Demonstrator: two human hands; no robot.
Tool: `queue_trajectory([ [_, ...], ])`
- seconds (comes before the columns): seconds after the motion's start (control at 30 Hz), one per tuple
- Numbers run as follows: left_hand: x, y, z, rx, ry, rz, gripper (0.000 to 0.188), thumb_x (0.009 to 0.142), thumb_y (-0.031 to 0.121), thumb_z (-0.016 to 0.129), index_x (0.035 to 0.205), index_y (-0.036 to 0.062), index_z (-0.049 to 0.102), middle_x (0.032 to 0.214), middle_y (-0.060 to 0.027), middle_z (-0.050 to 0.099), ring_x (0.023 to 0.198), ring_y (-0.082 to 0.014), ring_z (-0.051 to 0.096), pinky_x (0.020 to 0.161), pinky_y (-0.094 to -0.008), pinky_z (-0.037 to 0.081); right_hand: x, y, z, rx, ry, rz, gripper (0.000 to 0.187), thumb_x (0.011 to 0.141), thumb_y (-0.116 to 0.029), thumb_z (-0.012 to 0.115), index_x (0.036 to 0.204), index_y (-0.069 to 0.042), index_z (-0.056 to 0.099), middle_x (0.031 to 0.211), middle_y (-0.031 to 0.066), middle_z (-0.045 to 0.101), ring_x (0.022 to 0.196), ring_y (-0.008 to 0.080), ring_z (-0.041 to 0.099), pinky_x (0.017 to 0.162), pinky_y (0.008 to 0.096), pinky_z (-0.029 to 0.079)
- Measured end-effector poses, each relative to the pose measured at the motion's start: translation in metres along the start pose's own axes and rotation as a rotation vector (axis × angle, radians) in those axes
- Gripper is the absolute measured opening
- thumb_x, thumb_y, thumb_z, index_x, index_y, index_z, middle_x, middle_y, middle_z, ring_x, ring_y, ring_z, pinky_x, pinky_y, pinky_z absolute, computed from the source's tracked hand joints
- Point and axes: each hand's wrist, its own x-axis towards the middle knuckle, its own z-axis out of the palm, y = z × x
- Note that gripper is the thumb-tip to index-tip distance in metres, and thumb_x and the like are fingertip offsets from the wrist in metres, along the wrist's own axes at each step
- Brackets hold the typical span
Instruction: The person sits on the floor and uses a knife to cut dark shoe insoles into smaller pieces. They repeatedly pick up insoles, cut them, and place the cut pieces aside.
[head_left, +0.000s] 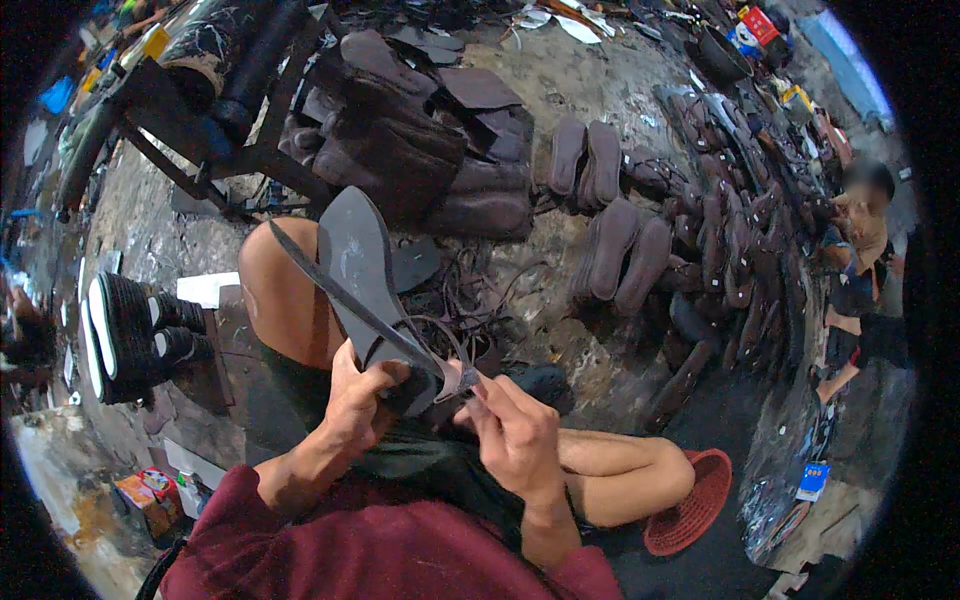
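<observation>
My left hand [362,392] is closed around the heel end of a dark grey shoe sole [358,258], its toe pointing up and away above my bent knee. Two layers of the sole spread apart toward the toe and meet near my thumb. From its near end a thin dark strap [455,340] loops out to the right. The fingers of my right hand [510,425] pinch the end of this strap, close beside the sole. More loose dark straps [490,290] lie in a tangle on the floor just beyond my hands.
Brown sole sheets [400,150] are heaped ahead, beside a black metal stand [215,130]. Paired brown soles [625,255] and rows of strapped sandals [725,230] lie to the right. Stacked black soles [115,335] are at left. A red woven round mat [690,502] lies by my knee. Another person [860,235] sits far right.
</observation>
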Motion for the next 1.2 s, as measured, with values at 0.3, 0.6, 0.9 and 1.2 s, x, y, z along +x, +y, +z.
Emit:
queue_trajectory([
  [0.3,0.021,0.017,0.017,-0.055,-0.079,0.205,0.073,0.076,0.002,0.054,0.145,0.0101,0.030,0.139,-0.0125,0.043,0.114,-0.0227,0.057,0.096,-0.0371,0.049,0.026,0.034,0.023,0.927,0.365,0.501,0.035,0.104,-0.031,0.041,0.127,-0.007,0.050,0.071,0.0015,0.055,0.056,0.0085,0.049,0.050,0.0221,0.041],
  [0.6,0.059,-0.021,0.040,0.168,-0.061,0.321,0.062,0.085,-0.001,0.068,0.142,0.0044,0.044,0.123,-0.0049,0.054,0.107,-0.0129,0.055,0.093,-0.0272,0.048,0.020,0.035,0.052,0.929,0.540,0.343,0.050,0.081,-0.009,0.076,0.124,0.002,0.053,0.103,0.0063,0.065,0.082,0.0125,0.062,0.076,0.0254,0.052],
  [0.9,0.072,-0.026,0.036,0.884,-0.061,0.630,0.036,0.081,0.010,0.075,0.116,0.0096,0.068,0.090,-0.0069,0.054,0.078,-0.0172,0.053,0.068,-0.0301,0.046,0.030,0.035,0.033,0.848,0.670,0.430,0.036,0.080,-0.006,0.075,0.113,-0.001,0.061,0.089,0.0045,0.067,0.070,0.0099,0.061,0.062,0.0253,0.051],
  [1.2,0.119,0.044,0.006,1.068,0.244,0.957,0.037,0.082,-0.005,0.065,0.116,0.0084,0.068,0.099,-0.0061,0.056,0.082,-0.0134,0.055,0.071,-0.0259,0.046,-0.036,0.118,-0.034,0.609,0.981,0.789,0.023,0.080,-0.010,0.076,0.100,-0.001,0.066,0.077,0.0030,0.064,0.050,0.0094,0.053,0.044,0.0233,0.044],
])
